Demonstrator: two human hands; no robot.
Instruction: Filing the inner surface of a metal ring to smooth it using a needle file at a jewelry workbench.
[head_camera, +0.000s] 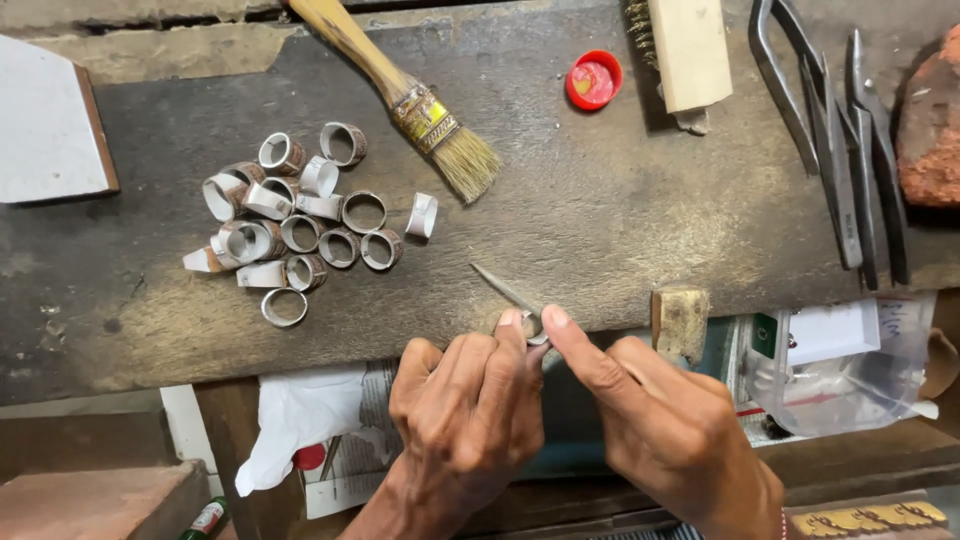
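left hand (465, 410) pinches small silver metal ring (532, 325) at worn dark wooden bench (600, 220) edge; right hand (660, 425) grips thin grey metal file (505, 290) against it. loose silver ring pile (295, 225) well apart.

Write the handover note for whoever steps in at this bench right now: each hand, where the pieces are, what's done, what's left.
Left hand: fingers pinch a small ring against the front edge of the workbench.
Right hand: holds a thin file, its tip angled up and left from the ring; the forefinger presses beside the ring.
Pile of rings: on the bench to the left, some upright, some on their side, not touched by either hand.
Also on the bench: paintbrush, red cap, wire brush, pliers at right.
Done: cannot tell which rings are finished.
Left: the ring in hand is under the file.
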